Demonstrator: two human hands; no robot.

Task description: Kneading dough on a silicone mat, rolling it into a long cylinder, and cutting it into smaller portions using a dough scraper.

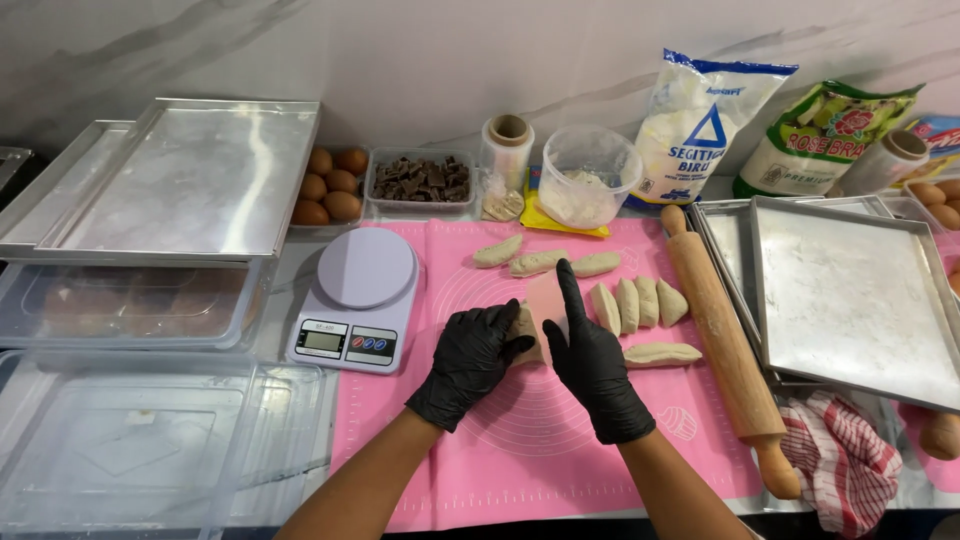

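Note:
Both my hands wear black gloves over a pink silicone mat (520, 440). My left hand (470, 362) grips a lump of pale dough (527, 335). My right hand (592, 352) holds a pink translucent scraper (547, 300) upright against that dough, forefinger stretched along its edge. Several cut dough pieces (636, 304) lie to the right of my hands, and three more (536, 262) lie in a row behind them.
A white kitchen scale (355, 300) sits left of the mat, a wooden rolling pin (722, 340) right of it. Metal trays (850, 300) and a checked cloth (840, 455) are at right. Stacked trays and clear boxes (150, 290) are at left. Eggs, chocolate chunks, a bowl and flour bags line the back.

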